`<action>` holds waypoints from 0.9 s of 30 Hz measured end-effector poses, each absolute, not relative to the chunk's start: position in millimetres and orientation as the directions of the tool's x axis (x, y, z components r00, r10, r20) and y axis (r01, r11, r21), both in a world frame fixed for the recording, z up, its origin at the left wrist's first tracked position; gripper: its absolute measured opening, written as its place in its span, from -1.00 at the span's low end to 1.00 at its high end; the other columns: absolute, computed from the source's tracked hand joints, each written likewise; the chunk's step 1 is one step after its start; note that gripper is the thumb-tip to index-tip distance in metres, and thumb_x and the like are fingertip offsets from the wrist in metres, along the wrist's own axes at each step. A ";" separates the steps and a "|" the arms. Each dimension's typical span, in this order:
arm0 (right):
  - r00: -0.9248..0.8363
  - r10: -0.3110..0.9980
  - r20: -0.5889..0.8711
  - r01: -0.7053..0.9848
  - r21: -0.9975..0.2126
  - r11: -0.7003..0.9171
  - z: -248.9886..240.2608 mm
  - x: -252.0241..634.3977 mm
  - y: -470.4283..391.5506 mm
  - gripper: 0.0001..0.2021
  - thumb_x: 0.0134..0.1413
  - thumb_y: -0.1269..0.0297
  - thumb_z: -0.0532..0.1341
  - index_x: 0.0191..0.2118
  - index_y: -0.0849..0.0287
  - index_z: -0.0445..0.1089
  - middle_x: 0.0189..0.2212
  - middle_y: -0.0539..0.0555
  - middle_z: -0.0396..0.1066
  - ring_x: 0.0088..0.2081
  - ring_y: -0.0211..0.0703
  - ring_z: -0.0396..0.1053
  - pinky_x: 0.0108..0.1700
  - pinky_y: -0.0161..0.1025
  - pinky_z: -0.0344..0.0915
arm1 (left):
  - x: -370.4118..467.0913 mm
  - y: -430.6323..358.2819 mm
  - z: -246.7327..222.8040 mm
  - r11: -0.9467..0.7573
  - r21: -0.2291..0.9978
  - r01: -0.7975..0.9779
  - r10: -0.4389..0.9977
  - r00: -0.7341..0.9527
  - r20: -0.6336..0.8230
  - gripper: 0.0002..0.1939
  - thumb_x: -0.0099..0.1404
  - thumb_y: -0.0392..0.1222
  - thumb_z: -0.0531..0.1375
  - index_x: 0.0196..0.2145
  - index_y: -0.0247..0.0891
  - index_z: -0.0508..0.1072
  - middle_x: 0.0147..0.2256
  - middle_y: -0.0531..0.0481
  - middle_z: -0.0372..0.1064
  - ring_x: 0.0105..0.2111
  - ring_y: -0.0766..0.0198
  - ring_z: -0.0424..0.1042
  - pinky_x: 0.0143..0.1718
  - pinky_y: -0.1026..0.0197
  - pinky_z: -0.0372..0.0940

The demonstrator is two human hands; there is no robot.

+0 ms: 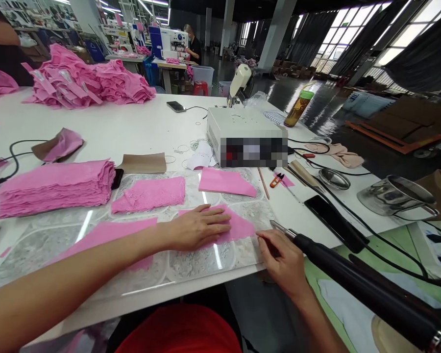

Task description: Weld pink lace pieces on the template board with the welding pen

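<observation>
My left hand lies flat, fingers stretched out, on a pink fabric piece with a tapering right end. At that tapered tip, my right hand has thumb and forefinger pinched together on the fabric's corner. Just beyond the right hand is a black-handled tool with a pointed metal tip, not gripped by it. Another pink piece lies farther back, beside a lacy pink piece. My left forearm partly covers a larger pink piece. A clear sheet with a marbled pattern lies underneath.
A stack of pink fabric stands left, with a pink heap behind. A control box sits at the back. Orange thread snips, a phone, a metal cup and black cables occupy the right.
</observation>
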State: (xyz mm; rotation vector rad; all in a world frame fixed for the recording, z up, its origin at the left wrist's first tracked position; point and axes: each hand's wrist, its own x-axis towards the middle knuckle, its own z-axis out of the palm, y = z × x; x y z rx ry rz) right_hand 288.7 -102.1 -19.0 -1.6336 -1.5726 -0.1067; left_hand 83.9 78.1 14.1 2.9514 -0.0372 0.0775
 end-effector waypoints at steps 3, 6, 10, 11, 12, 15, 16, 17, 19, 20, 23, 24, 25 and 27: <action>0.246 0.738 0.629 0.865 -0.485 0.126 -28.9 285.4 -106.5 -0.81 0.16 0.43 0.13 -0.16 0.10 0.44 -0.32 0.09 0.48 -0.27 -0.19 0.46 -0.22 -0.21 0.45 | 98.5 82.3 10.7 -0.974 0.214 -0.069 -0.062 0.997 0.037 -0.56 0.48 -0.09 -0.07 0.27 -0.15 0.18 0.30 -0.05 0.04 0.33 0.08 -0.05 0.33 -0.11 -0.19; 0.253 0.689 0.679 0.884 -0.452 0.120 -37.0 284.7 -111.1 -0.76 0.13 0.48 0.16 -0.11 0.11 0.44 -0.30 0.10 0.48 -0.24 -0.19 0.46 -0.21 -0.23 0.46 | 103.4 85.0 8.0 -0.965 0.249 -0.087 -0.084 0.996 0.022 -0.55 0.49 -0.06 -0.08 0.28 -0.12 0.15 0.31 -0.04 0.01 0.34 0.11 -0.07 0.34 -0.12 -0.29; 0.244 0.645 0.724 0.903 -0.413 0.121 -44.3 284.6 -115.2 -0.70 0.08 0.55 0.19 -0.08 0.12 0.42 -0.29 0.10 0.48 -0.24 -0.20 0.47 -0.21 -0.26 0.46 | 101.0 85.8 7.3 -0.955 0.282 -0.094 -0.092 0.996 0.018 -0.55 0.50 -0.06 -0.09 0.28 -0.10 0.15 0.31 -0.01 0.01 0.34 0.15 -0.09 0.36 -0.10 -0.35; 0.246 0.637 0.731 0.904 -0.410 0.121 -45.1 284.5 -115.4 -0.69 0.07 0.55 0.19 -0.07 0.12 0.42 -0.29 0.10 0.48 -0.25 -0.20 0.48 -0.21 -0.26 0.46 | 100.2 85.8 7.4 -0.954 0.283 -0.098 -0.095 0.995 0.024 -0.56 0.49 -0.07 -0.08 0.27 -0.09 0.16 0.30 0.00 0.02 0.34 0.15 -0.09 0.36 -0.10 -0.35; 0.249 0.631 0.735 0.904 -0.410 0.120 -45.5 284.3 -115.3 -0.68 0.07 0.55 0.19 -0.07 0.11 0.42 -0.29 0.10 0.49 -0.25 -0.20 0.48 -0.22 -0.26 0.47 | 99.6 85.8 7.3 -0.954 0.282 -0.104 -0.099 0.995 0.034 -0.56 0.49 -0.07 -0.07 0.27 -0.09 0.17 0.30 0.00 0.03 0.34 0.16 -0.08 0.36 -0.10 -0.34; 0.265 0.618 0.741 0.900 -0.419 0.117 -44.4 284.2 -114.1 -0.67 0.08 0.54 0.18 -0.06 0.09 0.43 -0.29 0.09 0.50 -0.25 -0.20 0.49 -0.22 -0.26 0.48 | 98.7 85.8 7.2 -0.955 0.271 -0.123 -0.107 0.992 0.072 -0.57 0.48 -0.09 -0.03 0.26 -0.06 0.19 0.28 0.00 0.08 0.33 0.17 -0.05 0.36 -0.09 -0.31; 0.270 0.616 0.740 0.898 -0.425 0.117 -43.7 284.2 -113.7 -0.67 0.08 0.54 0.17 -0.06 0.08 0.43 -0.29 0.09 0.50 -0.25 -0.20 0.49 -0.22 -0.27 0.48 | 98.5 85.8 7.2 -0.955 0.266 -0.128 -0.110 0.991 0.081 -0.57 0.47 -0.09 -0.03 0.26 -0.05 0.19 0.27 0.00 0.10 0.33 0.17 -0.04 0.36 -0.08 -0.31; 0.276 0.615 0.738 0.895 -0.431 0.116 -42.9 284.3 -113.6 -0.67 0.09 0.54 0.17 -0.06 0.08 0.44 -0.29 0.08 0.50 -0.25 -0.20 0.49 -0.23 -0.27 0.48 | 98.4 85.8 7.4 -0.957 0.261 -0.130 -0.111 0.990 0.086 -0.57 0.47 -0.09 -0.02 0.26 -0.05 0.19 0.27 0.00 0.10 0.32 0.17 -0.03 0.36 -0.08 -0.31; 0.288 0.611 0.738 0.889 -0.443 0.115 -42.2 284.4 -114.6 -0.68 0.09 0.53 0.17 -0.07 0.07 0.44 -0.29 0.08 0.50 -0.25 -0.19 0.50 -0.24 -0.26 0.49 | 98.1 85.8 8.0 -0.959 0.251 -0.132 -0.115 0.990 0.081 -0.57 0.48 -0.09 -0.03 0.26 -0.06 0.19 0.27 0.00 0.11 0.32 0.18 -0.03 0.37 -0.07 -0.32; 0.297 0.606 0.738 0.885 -0.450 0.115 -42.7 284.3 -116.0 -0.69 0.09 0.52 0.16 -0.07 0.07 0.44 -0.29 0.09 0.50 -0.25 -0.19 0.50 -0.24 -0.25 0.50 | 97.9 85.7 8.4 -0.960 0.246 -0.132 -0.116 0.990 0.076 -0.57 0.48 -0.09 -0.03 0.26 -0.07 0.20 0.27 0.00 0.11 0.32 0.18 -0.03 0.37 -0.07 -0.33; 0.360 0.585 0.726 0.855 -0.508 0.104 -49.2 283.1 -124.5 -0.71 0.09 0.49 0.18 -0.08 0.07 0.43 -0.29 0.10 0.51 -0.24 -0.14 0.51 -0.23 -0.19 0.51 | 97.2 85.7 9.6 -0.965 0.227 -0.130 -0.119 0.991 0.061 -0.58 0.49 -0.08 -0.06 0.25 -0.08 0.21 0.28 0.02 0.07 0.33 0.18 -0.05 0.37 -0.05 -0.34; 0.410 0.574 0.709 0.827 -0.554 0.093 -53.0 282.5 -128.4 -0.74 0.09 0.47 0.18 -0.10 0.08 0.43 -0.29 0.10 0.51 -0.24 -0.13 0.51 -0.22 -0.17 0.51 | 97.0 85.7 9.8 -0.967 0.220 -0.131 -0.120 0.991 0.061 -0.58 0.49 -0.08 -0.06 0.25 -0.09 0.21 0.29 0.03 0.06 0.33 0.18 -0.06 0.37 -0.04 -0.34; 0.480 0.555 0.679 0.784 -0.616 0.076 -57.3 282.0 -132.5 -0.77 0.10 0.45 0.19 -0.12 0.09 0.43 -0.29 0.10 0.51 -0.25 -0.13 0.51 -0.23 -0.17 0.51 | 96.8 85.8 9.9 -0.968 0.214 -0.131 -0.120 0.991 0.064 -0.58 0.49 -0.08 -0.06 0.25 -0.09 0.21 0.29 0.04 0.06 0.33 0.18 -0.06 0.37 -0.04 -0.34; 0.647 0.480 0.592 0.656 -0.753 0.045 -65.3 282.0 -140.2 -0.83 0.12 0.39 0.19 -0.15 0.14 0.42 -0.33 0.11 0.50 -0.32 -0.13 0.50 -0.28 -0.17 0.50 | 96.6 85.9 9.5 -0.969 0.204 -0.137 -0.125 0.990 0.071 -0.58 0.49 -0.08 -0.07 0.25 -0.10 0.21 0.29 0.04 0.05 0.34 0.18 -0.08 0.37 -0.02 -0.34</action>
